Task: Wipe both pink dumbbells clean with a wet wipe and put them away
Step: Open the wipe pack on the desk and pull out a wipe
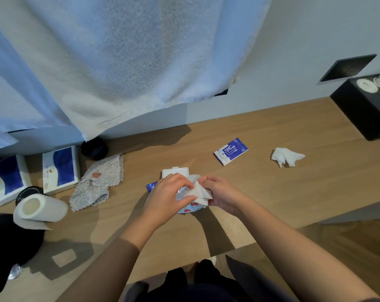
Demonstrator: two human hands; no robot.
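Both hands were over the middle of the bench (271, 192), working one wet wipe (201, 192). The left hand (167, 192) had its fingers (184, 182) curled over the wipe's left edge with the thumb under it, gripping it. The right hand (219, 190) pinched the wipe's upper right part between thumb and fingers (206, 182). The wipe was stretched between the two hands, directly above the wipe pack (152, 186). The pack's white lid (176, 171) stood flipped open behind the hands.

On the bench: a blue alcohol-wipe sachet (230, 151) further back and right, a crumpled white wipe (286, 156) right of that, both well apart from the hands. To the left were a patterned cloth (97, 182) and a paper towel roll (40, 209).
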